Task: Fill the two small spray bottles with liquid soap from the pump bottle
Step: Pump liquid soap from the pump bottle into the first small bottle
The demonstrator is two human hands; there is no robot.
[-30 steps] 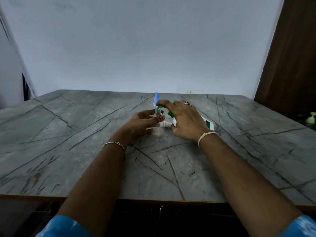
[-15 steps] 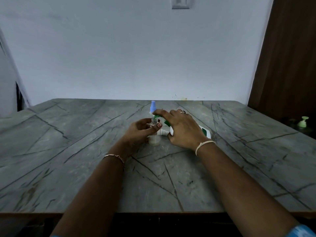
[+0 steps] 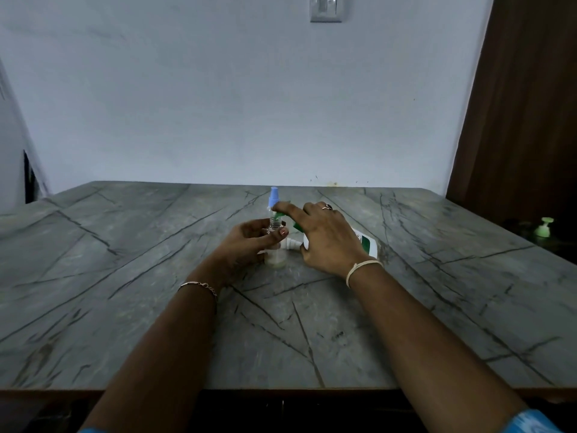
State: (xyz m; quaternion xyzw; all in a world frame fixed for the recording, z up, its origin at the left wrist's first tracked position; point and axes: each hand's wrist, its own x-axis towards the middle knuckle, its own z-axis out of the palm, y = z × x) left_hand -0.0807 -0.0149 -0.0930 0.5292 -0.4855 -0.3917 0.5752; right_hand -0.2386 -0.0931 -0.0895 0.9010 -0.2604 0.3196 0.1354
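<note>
From the head view, mid-fill by the look of it. Grips the small spray bottle [image 3: 275, 260] in the left hand [image 3: 249, 242], fingers and thumb curled round its middle, standing it upright on the grey table [image 3: 156, 276] near the centre. Shows only a shallow layer of pale liquid at the bottom, so far from full. Holds the pump bottle [image 3: 367, 243] in the right hand [image 3: 327, 242], tipped leftward, palm and lower fingers wrapped round the white body, forefinger stretched out on the green pump head [image 3: 282, 214] just above the small bottle's mouth. Cannot tell whether the spout sits squarely over the opening, hidden as it is behind thumb and finger. Shows a blue spray cap [image 3: 273, 195] right behind, probably on the second bottle, though hard to separate from the one in hand. Leaves a white part [image 3: 292, 243], likely the removed sprayer, lying on the table between the hands. Next, probably: press the pump head down in full strokes, brace the little bottle against the push, watch the level, stop short of the neck.
</note>
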